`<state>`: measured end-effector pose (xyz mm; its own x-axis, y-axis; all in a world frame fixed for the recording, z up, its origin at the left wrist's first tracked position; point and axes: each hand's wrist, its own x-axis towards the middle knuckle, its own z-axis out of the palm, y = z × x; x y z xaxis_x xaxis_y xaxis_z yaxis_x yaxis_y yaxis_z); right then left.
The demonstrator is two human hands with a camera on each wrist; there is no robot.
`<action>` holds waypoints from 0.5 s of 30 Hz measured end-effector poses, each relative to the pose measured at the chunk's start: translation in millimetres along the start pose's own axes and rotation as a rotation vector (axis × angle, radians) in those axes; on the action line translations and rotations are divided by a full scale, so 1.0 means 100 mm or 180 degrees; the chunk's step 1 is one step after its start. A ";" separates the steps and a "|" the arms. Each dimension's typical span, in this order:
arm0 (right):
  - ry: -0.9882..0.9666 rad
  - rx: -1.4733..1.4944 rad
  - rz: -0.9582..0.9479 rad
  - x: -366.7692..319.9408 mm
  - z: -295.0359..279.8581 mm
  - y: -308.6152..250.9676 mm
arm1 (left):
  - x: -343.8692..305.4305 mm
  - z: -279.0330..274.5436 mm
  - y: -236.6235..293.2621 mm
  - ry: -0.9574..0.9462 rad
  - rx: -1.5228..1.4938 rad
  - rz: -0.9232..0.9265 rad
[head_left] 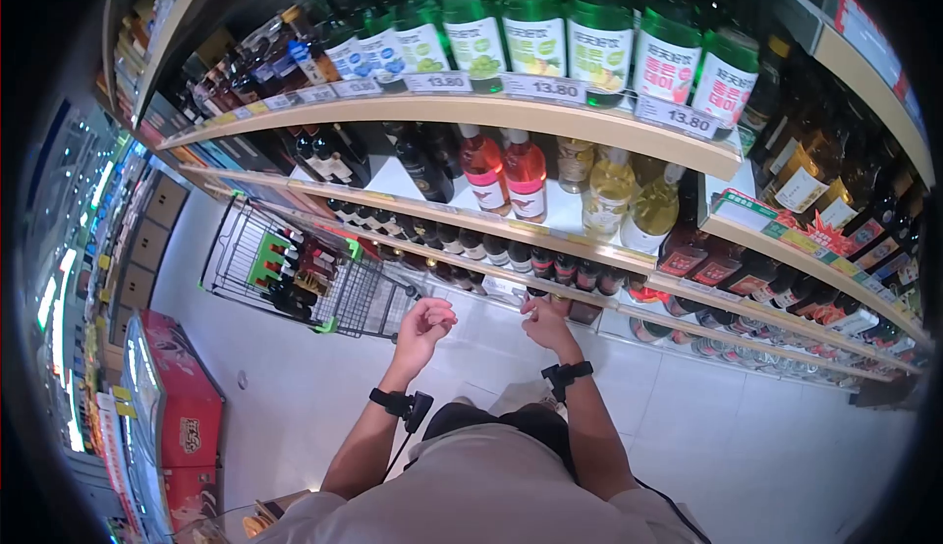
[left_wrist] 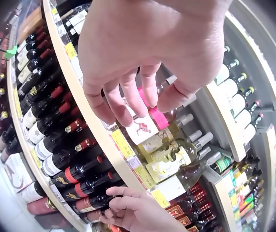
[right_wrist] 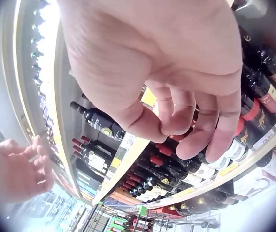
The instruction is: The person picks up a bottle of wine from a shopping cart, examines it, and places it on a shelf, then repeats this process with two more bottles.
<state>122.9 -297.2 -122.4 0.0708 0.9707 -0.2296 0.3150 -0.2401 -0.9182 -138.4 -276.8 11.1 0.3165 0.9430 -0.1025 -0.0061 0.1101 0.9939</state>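
I stand facing store shelves of bottles. My left hand (head_left: 424, 326) hangs in front of the lower shelf with its fingers loosely curled and nothing in it; the left wrist view shows its fingers (left_wrist: 128, 104) bare in front of a pink-capped bottle (left_wrist: 152, 118). My right hand (head_left: 545, 318) reaches to the row of dark red-capped wine bottles (head_left: 550, 267) lying on the lower shelf. Its curled fingers (right_wrist: 196, 130) are at the bottle necks (right_wrist: 254, 92); whether they grip one is hidden. The left wrist view shows this right hand (left_wrist: 128, 210) against the same row (left_wrist: 75, 171).
Green bottles (head_left: 535, 33) fill the top shelf above 13.80 price tags (head_left: 543, 86). Pink bottles (head_left: 506, 176) and pale ones (head_left: 629, 200) stand on the middle shelf. A wire shopping cart (head_left: 295, 274) with bottles stands at the left. A red chest freezer (head_left: 172, 416) is behind it.
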 end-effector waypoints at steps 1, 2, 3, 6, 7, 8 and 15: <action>-0.0026 -0.0102 0.0016 0.00 0.06 -0.08 | -0.05 -0.10 0.02 0.0051 -0.0029 -0.0003; -0.0038 -0.0194 0.0036 0.01 0.14 -0.16 | -0.10 -0.22 0.04 0.0086 -0.0051 -0.0007; 0.0011 -0.0149 -0.0174 0.05 0.26 -0.13 | -0.14 -0.35 0.03 0.0105 -0.0106 0.0022; 0.0112 -0.0139 -0.0447 0.07 0.66 0.02 | -0.36 -0.80 -0.03 0.0153 -0.0240 0.0041; 0.0138 -0.0208 -0.0347 0.05 0.76 -0.10 | -0.40 -0.98 -0.02 0.0160 -0.0244 0.0053; 0.0142 -0.0297 -0.0246 0.00 0.85 -0.20 | -0.47 -1.15 -0.04 0.0188 -0.0268 0.0061; -0.0537 -0.0113 0.0208 -0.07 1.96 -0.85 | -1.12 -2.51 -0.29 0.0589 -0.0446 0.0231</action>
<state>-90.0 -285.5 -106.4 -0.0665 0.9374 -0.3419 0.3485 -0.2993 -0.8883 -412.0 -306.4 -16.0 0.1314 0.9901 -0.0496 -0.1582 0.0703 0.9849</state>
